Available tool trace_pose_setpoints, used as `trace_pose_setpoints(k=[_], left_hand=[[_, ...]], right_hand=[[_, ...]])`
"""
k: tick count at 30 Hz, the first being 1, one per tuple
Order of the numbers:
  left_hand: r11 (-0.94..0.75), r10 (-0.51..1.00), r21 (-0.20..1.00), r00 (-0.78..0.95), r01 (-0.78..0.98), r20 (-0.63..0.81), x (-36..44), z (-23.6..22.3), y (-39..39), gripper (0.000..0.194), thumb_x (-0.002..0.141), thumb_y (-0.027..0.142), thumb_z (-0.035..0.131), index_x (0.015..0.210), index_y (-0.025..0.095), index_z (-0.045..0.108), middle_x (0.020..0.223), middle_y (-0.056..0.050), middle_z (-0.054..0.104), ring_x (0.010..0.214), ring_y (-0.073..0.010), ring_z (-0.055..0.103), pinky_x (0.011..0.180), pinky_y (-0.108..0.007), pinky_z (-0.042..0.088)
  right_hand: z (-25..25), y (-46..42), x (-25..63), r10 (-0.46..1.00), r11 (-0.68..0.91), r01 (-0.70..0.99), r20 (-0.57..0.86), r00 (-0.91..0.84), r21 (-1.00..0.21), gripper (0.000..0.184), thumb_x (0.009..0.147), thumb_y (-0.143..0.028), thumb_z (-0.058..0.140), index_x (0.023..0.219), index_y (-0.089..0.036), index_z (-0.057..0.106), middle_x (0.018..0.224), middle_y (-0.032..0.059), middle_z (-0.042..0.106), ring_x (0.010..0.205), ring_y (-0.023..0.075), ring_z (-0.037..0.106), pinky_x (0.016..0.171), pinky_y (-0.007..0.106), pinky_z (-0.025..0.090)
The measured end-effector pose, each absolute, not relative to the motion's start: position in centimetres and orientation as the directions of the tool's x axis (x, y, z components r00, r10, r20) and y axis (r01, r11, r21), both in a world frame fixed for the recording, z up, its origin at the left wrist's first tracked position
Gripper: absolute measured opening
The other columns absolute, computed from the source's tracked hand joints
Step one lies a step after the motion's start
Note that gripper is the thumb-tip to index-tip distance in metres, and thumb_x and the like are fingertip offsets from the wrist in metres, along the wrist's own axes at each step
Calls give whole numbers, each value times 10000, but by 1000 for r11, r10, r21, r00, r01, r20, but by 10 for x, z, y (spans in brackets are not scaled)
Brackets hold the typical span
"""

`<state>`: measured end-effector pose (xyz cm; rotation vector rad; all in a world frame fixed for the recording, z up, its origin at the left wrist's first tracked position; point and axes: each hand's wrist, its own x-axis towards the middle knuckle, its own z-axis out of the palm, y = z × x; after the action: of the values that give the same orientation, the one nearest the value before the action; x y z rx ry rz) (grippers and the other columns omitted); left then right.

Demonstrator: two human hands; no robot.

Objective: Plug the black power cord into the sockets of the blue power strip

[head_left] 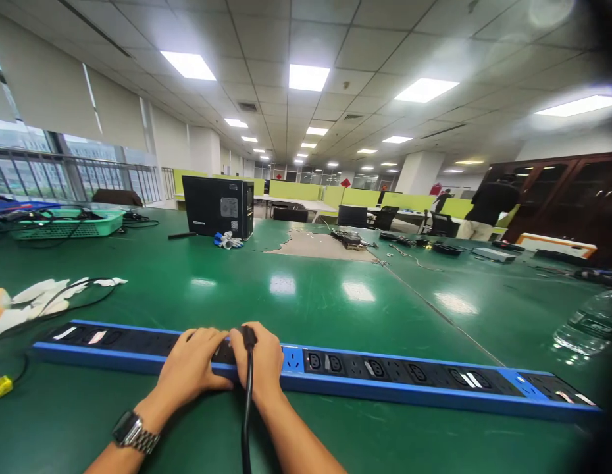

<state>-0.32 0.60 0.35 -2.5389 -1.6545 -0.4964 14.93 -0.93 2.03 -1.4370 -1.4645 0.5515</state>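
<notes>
A long blue power strip with black sockets lies across the green table in front of me. My left hand, with a metal watch on the wrist, rests flat on the strip with its fingers lying over the sockets. My right hand is beside it, fingers closed round a black plug that sits at a socket in the strip. The plug's black cable runs down toward me between my forearms.
A black computer case stands at the back, a green basket with cables at the far left. White pieces and a black cable lie at left, a clear plastic bottle at right. A person stands far right.
</notes>
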Motion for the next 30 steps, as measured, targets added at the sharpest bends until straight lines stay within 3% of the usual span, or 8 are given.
trace_pose_setpoints(k=[5,10,14,18,25,30], left_hand=[[-389,891,100,347,916,291,-5,2,10,725,562,498,793,1203,233,583,1180,-58,639,1123,-279,545,1025,-432,308],[-391,893,96,352,915,281,-5,2,10,780,540,547,798,1214,219,583,1193,-75,637,1137,-298,540,1028,-450,314],[-400,888,101,357,911,291,-6,2,11,751,559,565,777,1204,229,589,1169,-65,647,1116,-299,554,1009,-454,335],[-393,892,91,356,915,278,-6,2,11,779,542,586,773,1212,235,588,1184,-70,645,1127,-316,549,1002,-458,342],[-379,902,73,351,922,253,-7,3,11,769,559,564,774,1224,235,573,1208,-75,638,1143,-309,542,1014,-460,338],[-476,845,59,437,878,309,3,17,-1,699,675,510,716,1277,212,525,1269,-103,597,1159,-302,523,1003,-453,351]], right_hand=[[25,-20,184,886,357,274,417,203,-893,389,886,-508,445,895,-205,688,791,14,697,718,155,615,676,251,453],[21,-38,279,770,283,341,424,477,-897,462,846,-563,453,854,-176,706,884,66,716,858,210,635,784,300,467],[3,-51,357,585,119,504,471,660,-855,487,809,-597,503,976,-177,687,980,94,712,927,248,635,849,350,450],[-12,-59,386,694,31,640,477,539,-768,478,803,-629,502,953,-216,690,943,69,723,895,243,651,816,343,461],[-14,-48,362,817,111,842,531,225,-528,392,862,-572,462,975,-255,663,970,32,711,909,224,639,844,376,446],[-15,-48,360,810,136,838,546,213,-529,370,888,-537,434,946,-242,650,963,41,707,904,215,631,840,356,438]])
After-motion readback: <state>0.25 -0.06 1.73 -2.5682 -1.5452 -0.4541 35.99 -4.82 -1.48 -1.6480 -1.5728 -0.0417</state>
